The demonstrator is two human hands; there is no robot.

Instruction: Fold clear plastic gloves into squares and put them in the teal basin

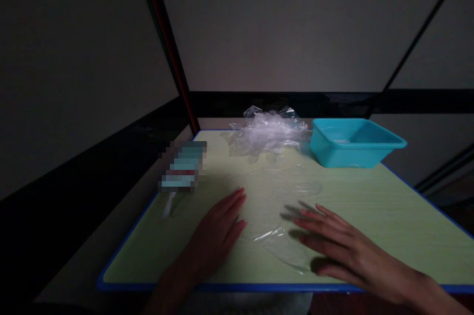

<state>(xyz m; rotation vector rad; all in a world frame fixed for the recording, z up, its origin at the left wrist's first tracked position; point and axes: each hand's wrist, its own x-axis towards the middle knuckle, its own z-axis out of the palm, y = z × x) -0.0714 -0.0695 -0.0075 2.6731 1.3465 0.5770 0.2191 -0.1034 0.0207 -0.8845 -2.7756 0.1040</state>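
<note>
A clear plastic bag lies spread out flat on the table between my two hands. My left hand rests at the bag's left side, its fingers stretched out and nothing in them. On the right, my right hand hovers just over the table by the bag's edge, fingers spread, with shadows below the fingertips. Whether that hand touches the film I cannot tell. Behind the flat bag sits a crumpled heap of clear plastic bags.
A turquoise plastic basin stands at the table's back right. At the left edge lies a blurred-out object with a white cable or handle below it. The table has a blue rim; walls stand behind and left.
</note>
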